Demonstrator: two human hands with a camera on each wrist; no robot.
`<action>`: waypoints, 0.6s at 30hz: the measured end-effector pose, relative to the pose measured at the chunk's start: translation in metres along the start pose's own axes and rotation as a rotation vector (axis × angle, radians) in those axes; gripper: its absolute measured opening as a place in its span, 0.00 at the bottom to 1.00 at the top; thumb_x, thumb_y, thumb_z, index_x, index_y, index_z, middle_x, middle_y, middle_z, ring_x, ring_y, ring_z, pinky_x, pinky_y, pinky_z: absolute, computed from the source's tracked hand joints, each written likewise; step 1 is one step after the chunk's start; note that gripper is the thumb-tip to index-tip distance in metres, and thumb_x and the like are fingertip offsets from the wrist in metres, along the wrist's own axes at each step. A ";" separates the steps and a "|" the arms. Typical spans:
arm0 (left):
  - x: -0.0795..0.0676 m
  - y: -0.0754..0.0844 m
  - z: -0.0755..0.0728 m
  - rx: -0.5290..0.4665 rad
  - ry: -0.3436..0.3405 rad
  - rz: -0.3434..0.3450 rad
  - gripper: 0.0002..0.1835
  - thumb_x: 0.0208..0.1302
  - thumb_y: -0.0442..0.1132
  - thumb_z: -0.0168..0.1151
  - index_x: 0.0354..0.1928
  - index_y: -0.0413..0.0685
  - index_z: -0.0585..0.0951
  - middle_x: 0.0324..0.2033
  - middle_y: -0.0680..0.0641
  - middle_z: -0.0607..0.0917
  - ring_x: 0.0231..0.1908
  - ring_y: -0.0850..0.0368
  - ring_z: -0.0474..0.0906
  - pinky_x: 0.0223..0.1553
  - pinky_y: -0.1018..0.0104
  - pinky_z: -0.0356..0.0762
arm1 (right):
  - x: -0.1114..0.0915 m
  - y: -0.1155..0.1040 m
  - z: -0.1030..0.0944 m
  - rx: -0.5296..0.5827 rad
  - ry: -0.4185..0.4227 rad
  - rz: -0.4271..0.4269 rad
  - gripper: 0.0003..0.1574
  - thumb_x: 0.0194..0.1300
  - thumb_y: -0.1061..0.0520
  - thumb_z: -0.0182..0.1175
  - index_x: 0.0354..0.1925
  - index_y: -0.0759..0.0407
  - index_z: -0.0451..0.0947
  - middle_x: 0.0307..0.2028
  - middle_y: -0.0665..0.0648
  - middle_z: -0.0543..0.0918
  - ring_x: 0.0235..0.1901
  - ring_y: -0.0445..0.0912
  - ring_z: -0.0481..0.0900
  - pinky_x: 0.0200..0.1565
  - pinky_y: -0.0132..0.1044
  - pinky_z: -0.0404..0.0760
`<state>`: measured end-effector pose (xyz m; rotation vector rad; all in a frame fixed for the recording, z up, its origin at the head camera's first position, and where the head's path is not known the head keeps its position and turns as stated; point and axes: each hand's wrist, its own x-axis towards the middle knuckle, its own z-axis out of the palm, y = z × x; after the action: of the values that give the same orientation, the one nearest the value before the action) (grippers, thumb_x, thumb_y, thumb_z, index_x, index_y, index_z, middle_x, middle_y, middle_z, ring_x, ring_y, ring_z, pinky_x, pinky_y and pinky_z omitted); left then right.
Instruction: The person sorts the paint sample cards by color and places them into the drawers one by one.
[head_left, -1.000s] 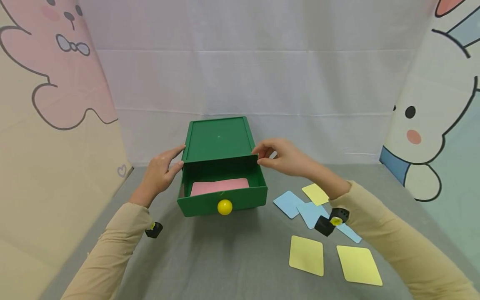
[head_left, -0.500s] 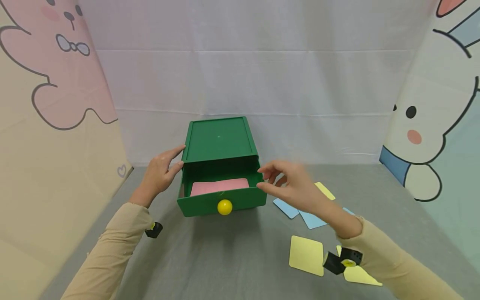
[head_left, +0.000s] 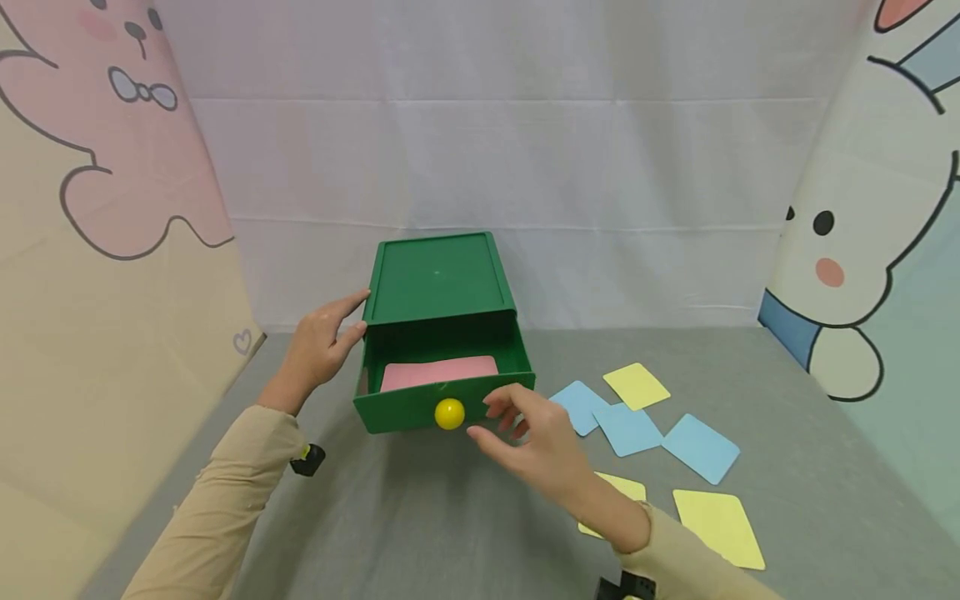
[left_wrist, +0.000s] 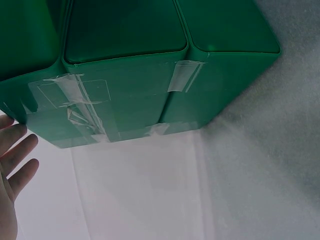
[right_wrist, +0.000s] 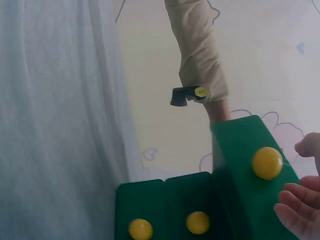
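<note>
The left hand (head_left: 318, 346) touches the left side of the green box (head_left: 438, 283), fingers loose. The right hand (head_left: 540, 437) holds nothing, fingers apart, just right of the yellow knob (head_left: 449, 414).

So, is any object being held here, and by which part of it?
Nothing is held: the left grip only touches the upper left side of the green cabinet, and the right grip hovers beside the yellow knob, not touching it.
</note>
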<state>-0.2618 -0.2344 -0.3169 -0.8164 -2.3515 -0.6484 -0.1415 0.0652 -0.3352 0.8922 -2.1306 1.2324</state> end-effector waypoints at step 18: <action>0.000 -0.001 0.000 0.003 0.005 0.007 0.25 0.67 0.46 0.45 0.60 0.35 0.69 0.54 0.35 0.74 0.53 0.40 0.71 0.52 0.44 0.67 | -0.007 0.004 0.057 -0.102 0.208 0.015 0.19 0.54 0.49 0.64 0.38 0.60 0.72 0.25 0.52 0.78 0.14 0.34 0.69 0.21 0.18 0.70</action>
<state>-0.2627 -0.2347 -0.3170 -0.8207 -2.3437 -0.6431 -0.1459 0.0180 -0.3680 0.6742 -2.0173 1.1592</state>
